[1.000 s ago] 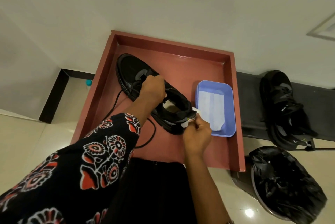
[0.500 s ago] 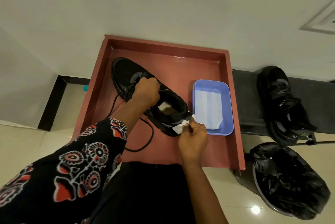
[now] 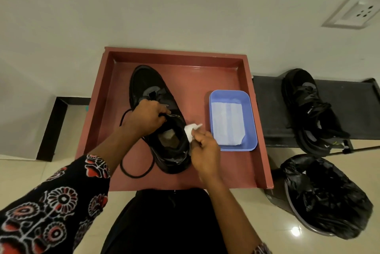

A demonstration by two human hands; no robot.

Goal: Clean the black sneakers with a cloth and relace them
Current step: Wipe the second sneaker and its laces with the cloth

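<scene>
Head view: my left hand (image 3: 145, 118) grips the black sneaker (image 3: 159, 122) at its tongue, hiding the eyelets; right hand (image 3: 203, 151) pinches a white cloth (image 3: 190, 133) against the collar, on the red tray (image 3: 259, 130). Loose lace (image 3: 135, 172) partly hidden under the shoe.

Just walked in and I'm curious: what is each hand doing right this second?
Left hand: grips the black sneaker at its tongue.
Right hand: pinches a white cloth against the sneaker's collar.

Small white lettering marks the second sneaker's (image 3: 308, 109) tongue; too small to read.
</scene>
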